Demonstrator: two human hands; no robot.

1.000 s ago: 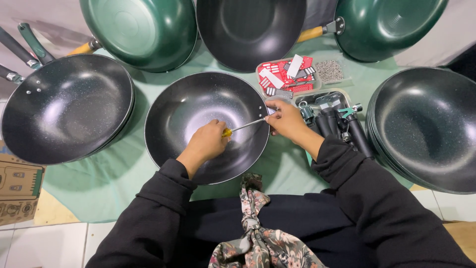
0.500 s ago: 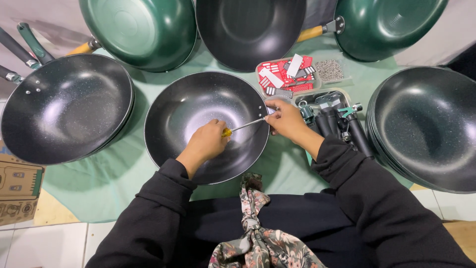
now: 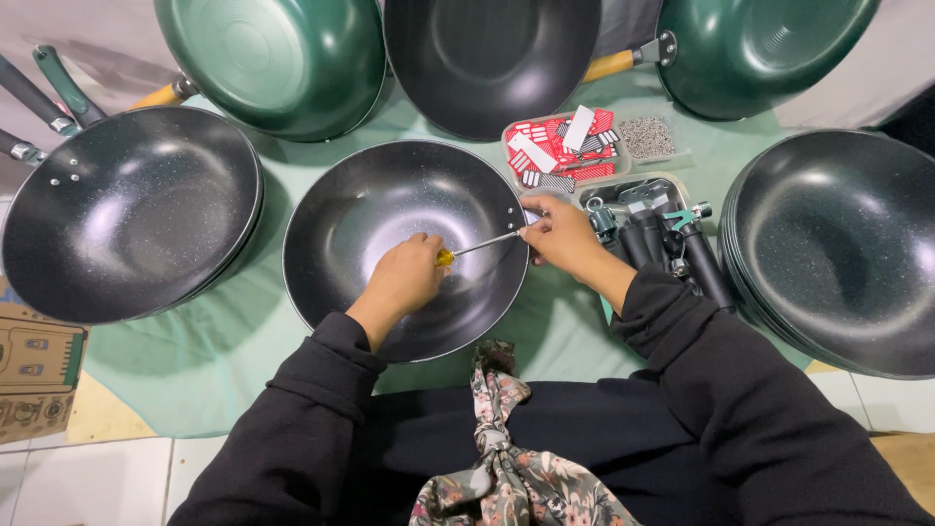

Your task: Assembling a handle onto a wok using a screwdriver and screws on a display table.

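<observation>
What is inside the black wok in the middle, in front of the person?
Inside the black wok the left hand grips a yellow-handled screwdriver, whose shaft points at the rim where the right hand rests. The tip and any screw are covered by the right fingers.

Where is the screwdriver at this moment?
In the head view, the screwdriver lies across the middle black pan, its yellow handle in the left hand and its tip by the right hand at the pan's right rim.
</observation>
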